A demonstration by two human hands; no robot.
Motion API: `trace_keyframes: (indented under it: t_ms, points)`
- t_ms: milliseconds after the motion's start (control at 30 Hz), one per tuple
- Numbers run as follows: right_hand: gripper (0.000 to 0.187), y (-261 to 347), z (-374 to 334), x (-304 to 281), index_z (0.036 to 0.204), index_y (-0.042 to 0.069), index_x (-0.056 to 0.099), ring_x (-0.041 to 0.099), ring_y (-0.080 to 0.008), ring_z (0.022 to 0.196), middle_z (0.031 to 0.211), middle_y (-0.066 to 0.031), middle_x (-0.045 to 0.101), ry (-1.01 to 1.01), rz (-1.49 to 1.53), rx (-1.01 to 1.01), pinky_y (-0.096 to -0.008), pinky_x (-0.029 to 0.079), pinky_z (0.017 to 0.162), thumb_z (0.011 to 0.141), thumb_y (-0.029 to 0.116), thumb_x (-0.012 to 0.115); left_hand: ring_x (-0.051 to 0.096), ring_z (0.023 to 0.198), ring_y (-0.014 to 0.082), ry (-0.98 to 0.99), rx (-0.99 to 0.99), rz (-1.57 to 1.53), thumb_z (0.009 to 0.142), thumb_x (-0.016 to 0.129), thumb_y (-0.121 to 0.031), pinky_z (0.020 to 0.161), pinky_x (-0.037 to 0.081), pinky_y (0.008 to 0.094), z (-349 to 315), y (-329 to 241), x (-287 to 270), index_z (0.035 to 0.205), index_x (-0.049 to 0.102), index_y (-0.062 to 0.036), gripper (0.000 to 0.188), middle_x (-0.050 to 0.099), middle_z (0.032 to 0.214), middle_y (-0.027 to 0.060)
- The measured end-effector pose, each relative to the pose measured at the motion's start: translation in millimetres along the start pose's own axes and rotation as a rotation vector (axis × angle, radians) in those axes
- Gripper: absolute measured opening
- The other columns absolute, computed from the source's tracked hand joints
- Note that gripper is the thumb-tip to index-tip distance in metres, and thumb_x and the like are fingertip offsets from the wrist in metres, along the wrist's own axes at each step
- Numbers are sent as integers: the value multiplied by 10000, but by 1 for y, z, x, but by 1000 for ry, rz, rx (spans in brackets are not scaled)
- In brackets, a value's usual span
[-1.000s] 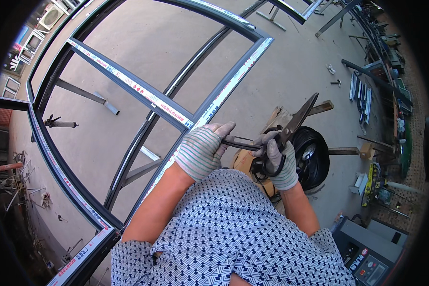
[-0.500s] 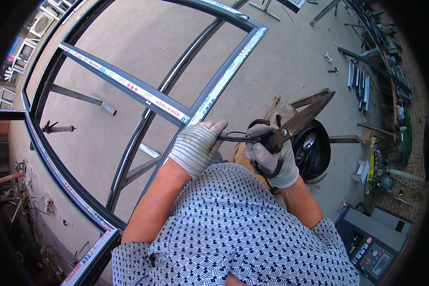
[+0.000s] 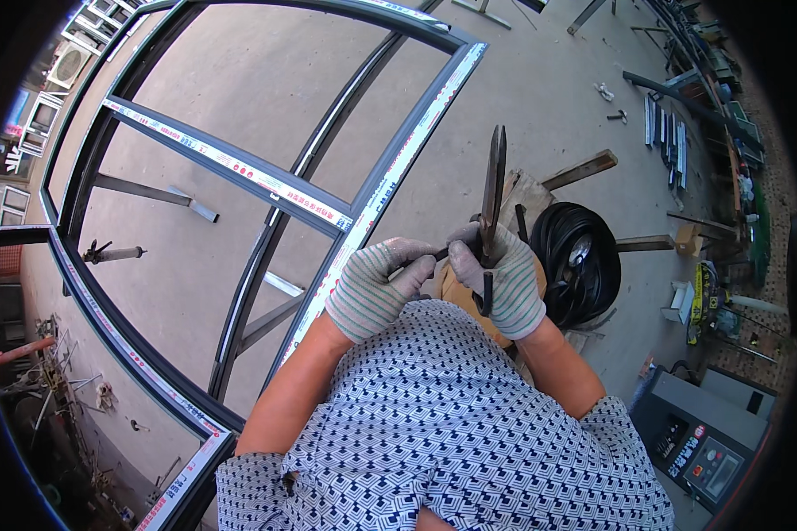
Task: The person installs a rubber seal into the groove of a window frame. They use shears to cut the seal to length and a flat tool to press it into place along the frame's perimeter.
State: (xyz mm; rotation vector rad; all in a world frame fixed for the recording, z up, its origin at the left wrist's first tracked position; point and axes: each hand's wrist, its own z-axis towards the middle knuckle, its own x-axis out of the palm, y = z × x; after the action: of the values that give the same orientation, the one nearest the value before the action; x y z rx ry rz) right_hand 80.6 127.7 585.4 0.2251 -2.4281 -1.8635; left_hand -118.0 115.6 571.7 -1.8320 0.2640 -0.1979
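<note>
Both my hands wear striped knit gloves and meet in front of my chest. My left hand [image 3: 376,288] pinches a short piece of black rubber strip [image 3: 439,254] between thumb and fingers. In my right hand [image 3: 510,279] is a pair of large shears [image 3: 496,177], held by the black handles with the blades pointing away from me. The blades look nearly closed. Thumb and fingers of this hand also meet at the strip's right end; whether they grip it I cannot tell. A coil of black rubber strip [image 3: 553,274] lies just right of my right hand.
A large dark window frame [image 3: 226,164] with printed film spans the left, its edge near my left hand. A caulking gun [image 3: 115,255] is seen at its left side. Wooden stand [image 3: 580,170] sits beside the coil, and a grey machine [image 3: 682,434] at lower right.
The shears have swung from pointing right to pointing away from me, and their blades are now seen edge-on. My hands have come closer together, with less strip showing between them.
</note>
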Motion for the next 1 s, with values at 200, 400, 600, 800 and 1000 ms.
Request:
trace_keyframes:
  t_ms: [200, 400, 600, 800, 1000]
  points:
    - [320, -11, -8, -23, 1078, -9, 636, 602, -94, 849, 911, -21, 644, 130, -91, 83, -267, 503, 769, 961, 287, 677, 615, 806, 97, -173, 70, -39, 972, 674, -192, 739, 507, 256, -2, 10, -4, 1049, 679, 6, 212, 664, 850, 33]
    - [293, -30, -18, -34, 1032, 27, 655, 481, -27, 668, 736, 52, 536, 280, -251, 34, -200, 399, 606, 1015, 302, 555, 578, 769, 93, -270, 138, -31, 967, 671, -211, 749, 486, 258, 0, 17, -4, 1017, 690, -7, 210, 635, 823, 14]
    - [286, -35, -22, -35, 1025, 21, 667, 498, -54, 700, 777, 40, 561, 344, -347, -30, -220, 420, 653, 999, 287, 564, 575, 776, 86, -291, 146, -14, 962, 688, -213, 736, 492, 256, 0, 18, -2, 1031, 684, -5, 219, 637, 835, 11]
    - [310, -34, -24, -36, 1034, -11, 628, 631, -190, 772, 838, -122, 661, 350, -390, 30, -337, 504, 728, 985, 295, 604, 608, 793, 86, -287, 108, 25, 955, 709, -210, 730, 513, 251, -2, 21, -1, 1054, 677, 0, 234, 666, 864, 25]
    - [342, -42, -29, -37, 1005, -12, 646, 616, -172, 731, 791, -117, 655, 318, -397, -8, -343, 500, 697, 984, 327, 608, 615, 797, 90, -279, 91, 33, 953, 707, -207, 736, 518, 252, -5, 21, 2, 1046, 684, 3, 232, 670, 877, 33]
